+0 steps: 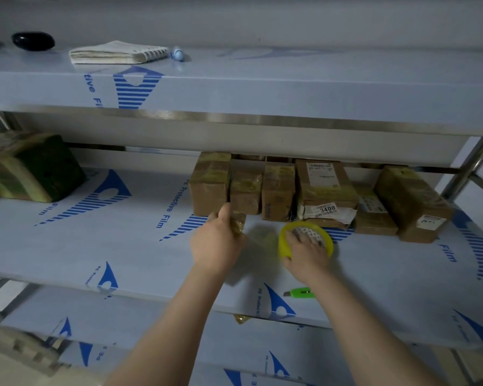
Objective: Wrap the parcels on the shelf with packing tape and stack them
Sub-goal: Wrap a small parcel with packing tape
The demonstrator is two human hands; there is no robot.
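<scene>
Both hands work over the middle shelf (123,246), whose surface is covered in pale protective film with blue print. The right hand (307,254) grips the yellow roll of packing tape (283,242), with its fingers reaching into the core and the thumb against the outer rim; the roll sits low over the shelf, just in front of the parcels. The left hand (218,243) is closed around the crumpled free end of the tape (237,222), thumb up, holding it just beside the front face of the nearest parcel. A faint translucent stretch of tape shows between the two hands. The row of brown parcels (278,188) stands at the back of the same shelf, side by side and touching; one bears a white label reading 3408 (327,209). One more taped parcel (31,168), darker and tilted, lies well apart at the shelf's far left. A green utility knife (300,292) lies near the shelf's front edge, partly hidden by the right forearm. On the top shelf (290,79) lie a spiral notebook (117,52), a black rounded object (33,41) and a small blue-and-white item (177,53) that is too blurred to identify.
</scene>
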